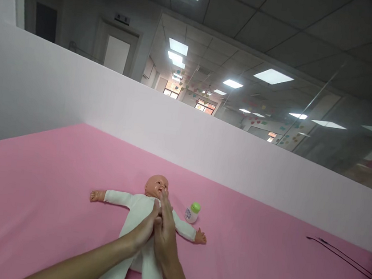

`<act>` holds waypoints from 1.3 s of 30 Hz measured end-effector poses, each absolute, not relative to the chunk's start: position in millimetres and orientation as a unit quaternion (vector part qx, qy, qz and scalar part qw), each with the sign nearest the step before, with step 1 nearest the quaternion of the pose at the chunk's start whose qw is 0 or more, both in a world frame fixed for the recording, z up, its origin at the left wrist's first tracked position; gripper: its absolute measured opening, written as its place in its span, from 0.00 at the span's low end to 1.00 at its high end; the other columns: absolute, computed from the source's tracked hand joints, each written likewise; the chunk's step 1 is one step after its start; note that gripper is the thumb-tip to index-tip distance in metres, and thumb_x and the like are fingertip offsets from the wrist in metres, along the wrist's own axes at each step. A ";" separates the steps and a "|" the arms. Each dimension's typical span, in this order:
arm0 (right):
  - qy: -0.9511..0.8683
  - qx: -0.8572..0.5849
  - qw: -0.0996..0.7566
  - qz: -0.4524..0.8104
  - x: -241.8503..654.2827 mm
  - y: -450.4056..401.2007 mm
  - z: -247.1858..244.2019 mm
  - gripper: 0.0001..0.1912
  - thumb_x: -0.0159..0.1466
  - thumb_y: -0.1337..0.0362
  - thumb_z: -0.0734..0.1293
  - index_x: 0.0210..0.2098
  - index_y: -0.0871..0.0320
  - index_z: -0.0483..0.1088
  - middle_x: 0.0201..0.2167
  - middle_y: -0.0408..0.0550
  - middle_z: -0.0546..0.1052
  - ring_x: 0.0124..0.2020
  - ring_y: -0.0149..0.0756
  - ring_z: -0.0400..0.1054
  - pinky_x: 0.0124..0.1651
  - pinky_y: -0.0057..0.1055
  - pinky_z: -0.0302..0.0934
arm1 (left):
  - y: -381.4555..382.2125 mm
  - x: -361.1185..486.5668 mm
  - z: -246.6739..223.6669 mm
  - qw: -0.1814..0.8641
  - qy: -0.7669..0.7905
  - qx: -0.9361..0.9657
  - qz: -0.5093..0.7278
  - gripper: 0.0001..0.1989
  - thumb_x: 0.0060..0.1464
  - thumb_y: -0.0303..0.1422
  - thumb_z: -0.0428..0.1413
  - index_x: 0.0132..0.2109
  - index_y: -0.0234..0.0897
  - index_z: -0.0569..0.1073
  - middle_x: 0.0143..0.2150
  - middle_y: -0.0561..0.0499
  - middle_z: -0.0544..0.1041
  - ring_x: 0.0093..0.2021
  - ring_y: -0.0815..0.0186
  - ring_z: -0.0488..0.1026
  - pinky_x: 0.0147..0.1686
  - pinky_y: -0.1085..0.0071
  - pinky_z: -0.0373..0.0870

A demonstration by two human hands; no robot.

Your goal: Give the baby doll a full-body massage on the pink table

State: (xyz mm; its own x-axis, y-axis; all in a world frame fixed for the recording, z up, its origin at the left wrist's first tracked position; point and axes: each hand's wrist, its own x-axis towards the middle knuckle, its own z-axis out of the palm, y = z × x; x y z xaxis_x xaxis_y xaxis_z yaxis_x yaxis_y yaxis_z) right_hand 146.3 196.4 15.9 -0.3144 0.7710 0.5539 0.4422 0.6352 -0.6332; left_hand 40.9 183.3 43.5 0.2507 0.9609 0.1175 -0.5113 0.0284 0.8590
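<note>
A baby doll in a white suit lies on its back on the pink surface, arms spread wide. Over its chest, my left hand and my right hand are pressed palm to palm. The right hand's fingers are stretched out, pointing toward the doll's face. Those of my left hand are mostly hidden behind the right one, so I cannot make out how they lie. No object shows between the palms. A small jar with a green lid stands near the doll's arm, right of my hands.
Two thin dark cords lie at the right of the pink surface. A low white wall runs along its back edge, with glass above it. Through the glass, ceiling lights and a doorway show.
</note>
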 end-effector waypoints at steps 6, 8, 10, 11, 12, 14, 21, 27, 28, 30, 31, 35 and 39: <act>-0.737 -0.555 0.326 0.207 195.8 241.3 -31.7 0.41 0.72 0.40 0.52 0.73 0.61 0.53 0.74 0.56 0.54 0.75 0.49 0.46 0.76 0.52 0.41 | 207.9 -30.7 -18.2 0.332 0.489 0.634 0.498 0.33 0.69 0.52 0.43 0.72 0.39 0.63 0.74 0.44 0.59 0.75 0.52 0.53 0.74 0.52 0.46; -0.751 -0.572 0.276 0.182 207.1 247.2 -46.1 0.41 0.72 0.41 0.51 0.72 0.65 0.57 0.73 0.58 0.58 0.74 0.50 0.50 0.75 0.51 0.42 | 219.1 -50.5 -49.0 0.206 0.550 0.704 0.399 0.34 0.70 0.51 0.42 0.72 0.33 0.62 0.73 0.39 0.60 0.73 0.50 0.56 0.71 0.48 0.52; -0.761 -0.586 0.239 0.139 217.5 249.0 -52.0 0.40 0.72 0.43 0.51 0.70 0.68 0.59 0.71 0.59 0.60 0.74 0.52 0.51 0.75 0.51 0.41 | 227.6 -65.9 -75.4 0.080 0.569 0.750 0.328 0.34 0.69 0.51 0.43 0.70 0.31 0.64 0.72 0.38 0.61 0.72 0.50 0.58 0.70 0.47 0.55; -0.761 -0.598 0.221 0.117 223.2 248.9 -52.3 0.40 0.72 0.43 0.51 0.70 0.69 0.60 0.71 0.60 0.61 0.73 0.53 0.51 0.75 0.52 0.42 | 230.6 -72.4 -85.3 0.026 0.574 0.758 0.309 0.34 0.69 0.50 0.44 0.70 0.31 0.65 0.72 0.38 0.62 0.72 0.49 0.58 0.70 0.47 0.56; -0.761 -0.609 0.203 0.095 229.3 248.2 -51.6 0.40 0.73 0.44 0.52 0.69 0.69 0.61 0.71 0.61 0.61 0.73 0.55 0.51 0.75 0.52 0.42 | 232.9 -78.1 -92.4 -0.018 0.580 0.758 0.299 0.33 0.69 0.50 0.44 0.69 0.31 0.66 0.72 0.38 0.62 0.72 0.48 0.59 0.69 0.47 0.57; -0.756 -0.629 0.174 0.049 241.5 245.5 -49.0 0.39 0.72 0.45 0.54 0.68 0.70 0.63 0.70 0.62 0.62 0.73 0.57 0.52 0.74 0.53 0.42 | 235.7 -86.8 -99.2 -0.078 0.594 0.744 0.295 0.33 0.69 0.51 0.44 0.68 0.31 0.68 0.71 0.38 0.64 0.71 0.46 0.61 0.68 0.45 0.58; -0.776 -0.595 0.204 0.042 234.4 231.0 -41.0 0.38 0.72 0.46 0.55 0.71 0.68 0.58 0.74 0.57 0.54 0.76 0.54 0.44 0.75 0.54 0.41 | 231.4 -65.8 -84.7 -0.034 0.557 0.766 0.319 0.31 0.72 0.45 0.41 0.72 0.30 0.60 0.73 0.39 0.59 0.73 0.51 0.57 0.68 0.52 0.61; -0.778 -0.579 0.201 0.137 218.7 236.3 -46.5 0.38 0.74 0.46 0.51 0.73 0.67 0.53 0.73 0.57 0.55 0.75 0.49 0.48 0.76 0.48 0.42 | 234.5 -69.0 -94.9 -0.013 0.537 0.791 0.292 0.31 0.71 0.47 0.44 0.72 0.32 0.61 0.72 0.41 0.62 0.70 0.53 0.62 0.68 0.54 0.60; -0.778 -0.586 0.195 0.114 224.0 238.5 -50.2 0.37 0.74 0.47 0.52 0.72 0.67 0.55 0.73 0.58 0.57 0.74 0.50 0.49 0.75 0.50 0.43 | 235.7 -78.5 -98.0 -0.040 0.544 0.788 0.286 0.31 0.71 0.47 0.44 0.71 0.33 0.63 0.71 0.40 0.64 0.70 0.51 0.63 0.68 0.52 0.59; -0.781 -0.594 0.185 0.058 240.0 242.4 -59.2 0.34 0.74 0.48 0.53 0.69 0.66 0.61 0.70 0.59 0.63 0.72 0.55 0.54 0.73 0.55 0.46 | 236.8 -100.9 -100.9 -0.096 0.559 0.772 0.288 0.30 0.69 0.48 0.46 0.69 0.34 0.67 0.70 0.40 0.66 0.69 0.48 0.63 0.68 0.49 0.58; -0.783 -0.593 0.186 0.026 249.9 243.9 -63.8 0.32 0.74 0.49 0.53 0.67 0.65 0.64 0.69 0.60 0.65 0.71 0.57 0.56 0.72 0.57 0.47 | 236.3 -112.4 -99.9 -0.118 0.568 0.760 0.293 0.30 0.68 0.49 0.47 0.67 0.35 0.69 0.69 0.39 0.67 0.69 0.46 0.64 0.67 0.47 0.57; -0.755 -0.602 0.239 -0.104 292.2 248.0 -74.5 0.30 0.75 0.52 0.50 0.60 0.63 0.72 0.62 0.62 0.73 0.65 0.57 0.64 0.67 0.54 0.56 | 226.6 -149.9 -77.1 -0.066 0.622 0.721 0.296 0.28 0.66 0.49 0.47 0.60 0.36 0.76 0.57 0.36 0.78 0.59 0.43 0.73 0.63 0.44 0.60; -0.672 -0.688 0.223 -0.158 324.8 248.9 -67.9 0.27 0.72 0.52 0.55 0.53 0.63 0.76 0.50 0.68 0.78 0.50 0.60 0.71 0.50 0.51 0.65 | 214.1 -171.2 -46.1 0.148 0.640 0.698 0.284 0.23 0.63 0.49 0.51 0.54 0.40 0.79 0.49 0.43 0.80 0.48 0.51 0.77 0.44 0.61 0.71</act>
State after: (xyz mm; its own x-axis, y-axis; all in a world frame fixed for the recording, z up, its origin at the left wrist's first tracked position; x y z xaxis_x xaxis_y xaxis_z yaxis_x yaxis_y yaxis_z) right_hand 324.8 248.9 -67.9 0.0468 0.8541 0.5180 0.9955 0.0027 -0.0944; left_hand -171.2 214.1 -46.1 0.0189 0.9781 0.2073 0.8101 -0.1365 0.5702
